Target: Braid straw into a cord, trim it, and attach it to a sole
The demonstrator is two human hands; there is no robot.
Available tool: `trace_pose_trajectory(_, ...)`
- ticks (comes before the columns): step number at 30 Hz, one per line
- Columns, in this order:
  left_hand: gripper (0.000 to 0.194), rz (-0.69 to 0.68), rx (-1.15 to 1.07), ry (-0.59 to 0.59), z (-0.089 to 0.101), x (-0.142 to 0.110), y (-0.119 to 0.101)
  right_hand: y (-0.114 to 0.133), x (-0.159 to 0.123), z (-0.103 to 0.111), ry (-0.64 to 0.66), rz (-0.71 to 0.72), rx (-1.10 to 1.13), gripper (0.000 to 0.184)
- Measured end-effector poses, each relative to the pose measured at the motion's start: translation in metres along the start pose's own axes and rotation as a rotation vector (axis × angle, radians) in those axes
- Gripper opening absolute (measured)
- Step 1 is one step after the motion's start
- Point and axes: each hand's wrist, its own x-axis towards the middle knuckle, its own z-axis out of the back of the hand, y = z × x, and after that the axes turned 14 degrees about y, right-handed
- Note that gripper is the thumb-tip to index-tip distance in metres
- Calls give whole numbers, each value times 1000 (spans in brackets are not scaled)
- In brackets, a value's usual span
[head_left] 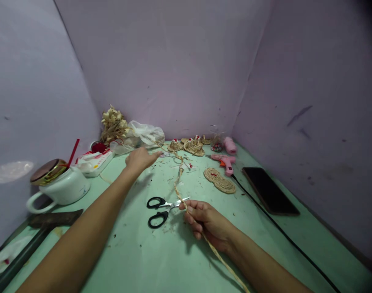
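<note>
A twisted straw cord (179,179) runs from the back of the table toward me and passes through my right hand (204,221). The fingers of that hand are closed round it, and its loose end trails down to the bottom edge. My left hand (141,159) reaches forward on the left of the cord, apart from it, with a digit stretched out to the right; its other fingers are mostly hidden. Black-handled scissors (171,204) lie with parted blades, the tips beside my right fingertips. A coiled straw piece (224,184) shaped like a figure eight lies further right.
At the back are small straw hats (193,147), a plastic bag (149,133) and dried flowers (112,124). On the right are a pink glue gun (224,159), its black cable, a pink spool (230,145) and a phone (270,191). A white mug (68,188) and hammer (56,218) lie left.
</note>
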Motion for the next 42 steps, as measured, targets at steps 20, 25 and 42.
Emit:
trace_pose_trajectory(20,22,-332,560,181,-70,-103,22,5,2,2,-104,118,40,17)
trace_pose_trajectory(25,24,-254,614,236,-62,-105,23,6,2,2,-96,126,72,21)
trace_pose_trajectory(42,46,-502,-136,349,-6,-126,30,4,3,0,-481,215,-108,22)
